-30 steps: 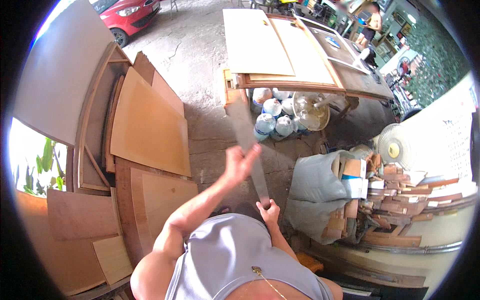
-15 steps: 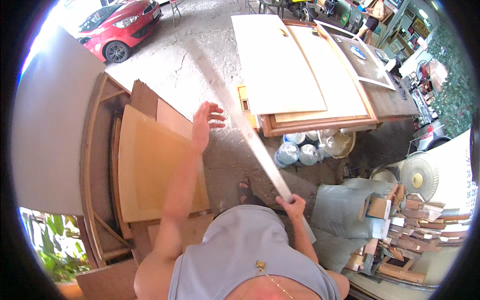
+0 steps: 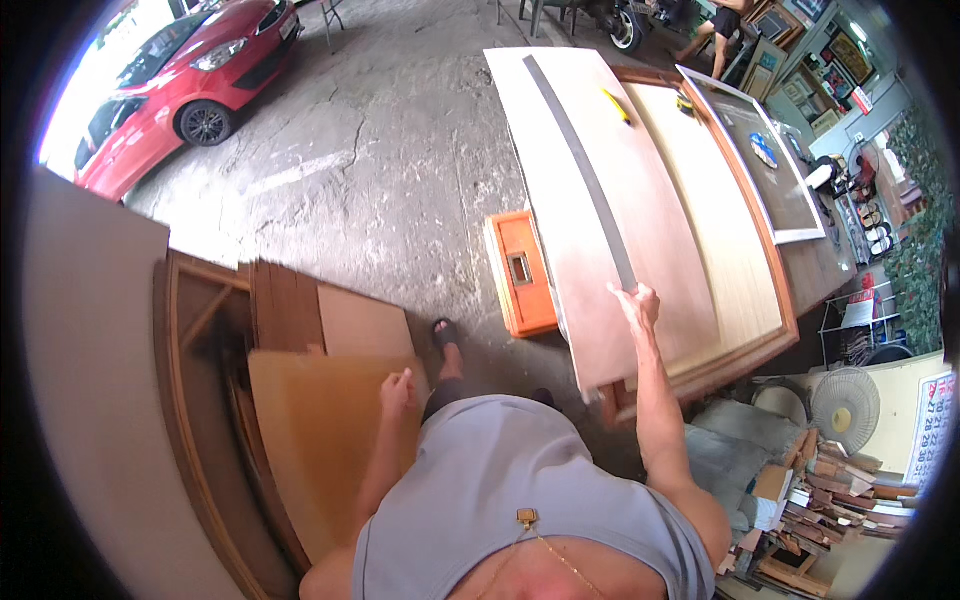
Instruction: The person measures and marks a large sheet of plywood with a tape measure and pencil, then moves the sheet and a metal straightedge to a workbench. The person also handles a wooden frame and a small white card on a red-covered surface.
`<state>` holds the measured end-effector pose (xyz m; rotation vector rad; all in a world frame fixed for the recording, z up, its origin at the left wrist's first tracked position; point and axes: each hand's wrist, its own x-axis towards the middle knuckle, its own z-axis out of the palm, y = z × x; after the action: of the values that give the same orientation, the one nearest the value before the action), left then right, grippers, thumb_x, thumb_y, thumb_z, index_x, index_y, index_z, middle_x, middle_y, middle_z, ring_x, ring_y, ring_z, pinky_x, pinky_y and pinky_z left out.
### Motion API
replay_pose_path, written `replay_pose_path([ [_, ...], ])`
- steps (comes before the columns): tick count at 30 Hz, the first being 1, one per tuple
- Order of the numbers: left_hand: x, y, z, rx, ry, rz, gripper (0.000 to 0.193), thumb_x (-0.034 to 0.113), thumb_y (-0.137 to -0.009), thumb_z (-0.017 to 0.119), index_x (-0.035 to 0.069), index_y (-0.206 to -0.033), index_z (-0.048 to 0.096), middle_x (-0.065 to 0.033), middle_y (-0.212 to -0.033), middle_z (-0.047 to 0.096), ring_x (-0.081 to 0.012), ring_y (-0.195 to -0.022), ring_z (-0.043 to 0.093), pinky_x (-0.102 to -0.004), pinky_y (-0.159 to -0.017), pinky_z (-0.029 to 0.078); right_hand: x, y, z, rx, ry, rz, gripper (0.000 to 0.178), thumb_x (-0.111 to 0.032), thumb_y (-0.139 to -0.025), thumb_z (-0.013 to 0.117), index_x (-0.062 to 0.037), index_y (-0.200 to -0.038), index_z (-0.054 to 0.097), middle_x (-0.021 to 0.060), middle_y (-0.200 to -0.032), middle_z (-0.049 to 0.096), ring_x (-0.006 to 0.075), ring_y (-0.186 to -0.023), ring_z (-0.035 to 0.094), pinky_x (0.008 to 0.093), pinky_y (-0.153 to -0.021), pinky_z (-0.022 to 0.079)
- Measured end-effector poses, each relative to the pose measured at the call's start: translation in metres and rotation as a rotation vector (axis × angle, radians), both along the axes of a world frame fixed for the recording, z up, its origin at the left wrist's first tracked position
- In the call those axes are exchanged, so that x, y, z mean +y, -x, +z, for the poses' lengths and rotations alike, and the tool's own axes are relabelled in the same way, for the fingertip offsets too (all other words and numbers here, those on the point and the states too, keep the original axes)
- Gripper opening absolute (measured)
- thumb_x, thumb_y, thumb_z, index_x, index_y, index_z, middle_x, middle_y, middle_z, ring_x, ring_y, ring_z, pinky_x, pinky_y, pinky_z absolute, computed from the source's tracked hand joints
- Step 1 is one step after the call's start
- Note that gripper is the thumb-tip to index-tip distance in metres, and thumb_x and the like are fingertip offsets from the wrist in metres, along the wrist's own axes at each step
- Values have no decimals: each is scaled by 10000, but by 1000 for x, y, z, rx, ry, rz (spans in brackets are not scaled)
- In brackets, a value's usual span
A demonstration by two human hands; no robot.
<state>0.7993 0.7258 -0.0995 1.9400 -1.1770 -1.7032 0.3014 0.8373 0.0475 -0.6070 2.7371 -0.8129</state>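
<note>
A long grey metal straightedge (image 3: 582,160) lies lengthwise on a thin plywood sheet (image 3: 655,200). My right hand (image 3: 637,303) grips its near end, with the arm stretched forward. My left hand (image 3: 398,390) is low on the left, its fingers curled and nothing visible in them, in front of a tan board (image 3: 300,430) that leans with other panels. Farther along the sheet lies a slim yellow tool (image 3: 618,107), too small to identify. Beyond the sheet's right edge sits a yellow and black tape measure (image 3: 684,103).
The plywood rests over a wood-framed panel (image 3: 770,270), beside a white-edged frame (image 3: 805,236). An orange box (image 3: 520,275) stands left of the worktable. Wood offcuts (image 3: 820,510) and a fan (image 3: 845,410) are at right. A red car (image 3: 200,80) and a person (image 3: 722,35) are farther off.
The straightedge was held up slanting in my right hand; now it lies on the plywood, my right arm extended. My left hand has dropped back and its fingers have curled. My view has shifted.
</note>
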Motion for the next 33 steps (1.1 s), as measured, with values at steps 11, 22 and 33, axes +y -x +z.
replay_pose_path([
  [11, -324, 71, 48, 49, 50, -144, 378, 388, -879, 631, 26, -990, 615, -70, -836, 645, -136, -668, 597, -287, -501, 515, -124, 40, -15, -18, -131, -277, 531, -562, -651, 762, -62, -802, 669, 107, -814, 678, 294, -763, 629, 430, -710, 473],
  [22, -629, 167, -19, -199, -84, -396, 386, 392, -828, 669, 44, -994, 650, -56, -787, 661, -141, -630, 623, -290, -521, 508, -338, 130, 20, 578, 69, -443, 383, -373, -745, 771, -24, -817, 630, 100, -822, 618, 294, -822, 576, 420, -722, 460],
  [33, -862, 184, -38, -250, -275, -45, 329, 344, -855, 635, 53, -1009, 636, -76, -802, 660, -183, -660, 632, -347, -536, 487, -818, 196, 36, 241, 476, 145, 208, -157, -730, 776, -20, -780, 627, 111, -803, 615, 272, -783, 575, 378, -736, 453],
])
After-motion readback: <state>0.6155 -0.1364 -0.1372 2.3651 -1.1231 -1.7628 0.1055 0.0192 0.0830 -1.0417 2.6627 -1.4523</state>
